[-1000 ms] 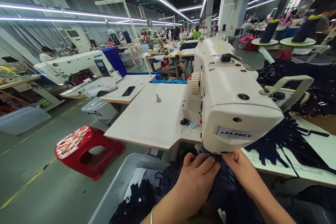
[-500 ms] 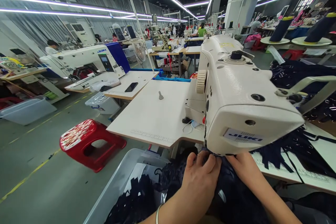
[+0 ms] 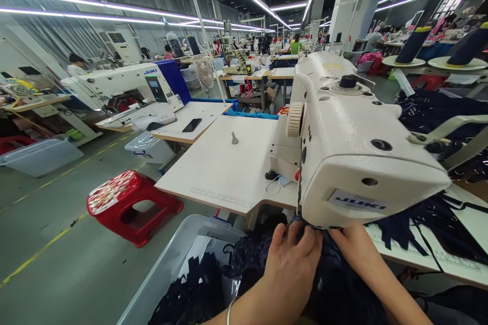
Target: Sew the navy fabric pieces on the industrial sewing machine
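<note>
Curling down onto the dark cloth [image 3: 337,289], it's the left hand [image 3: 292,266], fingers bent and close together, thumb out of sight; pinching or only pressing, I cannot tell. Across from it, the right hand [image 3: 353,250] meets the same cloth, fingertips hidden beneath the big white sewing machine [image 3: 354,127], so no call on that grip either. And the cloth sits right at the machine's near end, spilling down towards the person. A pale bracelet [image 3: 229,313] rings the left wrist. Just left of it, a plastic bin [image 3: 165,254] with a heap of dark strips [image 3: 198,292]. Up ahead, the white table [image 3: 206,162], a small grey metal piece [image 3: 234,138] on top. Over to the right, dark pieces [image 3: 404,233] spread across the work surface, cones of navy thread [image 3: 414,45] behind. Out left, a red stool [image 3: 133,213] on the floor; beyond, a black phone [image 3: 191,125] near a second machine [image 3: 114,84]. Far back, a person in green [image 3: 295,47] under strip lights.
</note>
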### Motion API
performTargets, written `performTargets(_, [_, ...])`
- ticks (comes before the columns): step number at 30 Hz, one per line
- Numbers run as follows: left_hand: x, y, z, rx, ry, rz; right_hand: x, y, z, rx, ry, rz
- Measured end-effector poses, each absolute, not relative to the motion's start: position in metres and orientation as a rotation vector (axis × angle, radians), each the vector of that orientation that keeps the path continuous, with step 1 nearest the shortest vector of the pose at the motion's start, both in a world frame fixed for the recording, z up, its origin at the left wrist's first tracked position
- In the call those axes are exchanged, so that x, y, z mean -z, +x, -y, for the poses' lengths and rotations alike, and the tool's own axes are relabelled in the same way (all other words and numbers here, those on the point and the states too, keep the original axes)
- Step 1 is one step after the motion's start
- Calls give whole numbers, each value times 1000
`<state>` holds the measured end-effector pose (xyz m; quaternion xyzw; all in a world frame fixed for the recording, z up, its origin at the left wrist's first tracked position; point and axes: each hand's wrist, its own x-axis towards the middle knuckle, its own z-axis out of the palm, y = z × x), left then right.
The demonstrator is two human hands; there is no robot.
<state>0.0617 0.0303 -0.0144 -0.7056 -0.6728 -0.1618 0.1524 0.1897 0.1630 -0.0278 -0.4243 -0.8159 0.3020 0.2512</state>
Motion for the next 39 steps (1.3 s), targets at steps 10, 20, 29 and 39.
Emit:
performTargets(10, [20,60,-30,398,-1985,1931,35,192,-161,-882,-1221,2329])
performTargets(20, [15,63,-30,407,-1977,1901,35,193,-161,-971,-1266,2239])
performTargets(29, [8,69,-21,547,-2030,1887,51,196,-163,-1090,-1195,1984])
performTargets(39, [17,57,-18,588,-2051,1758,44,197,-138,-1280,-1052,1883])
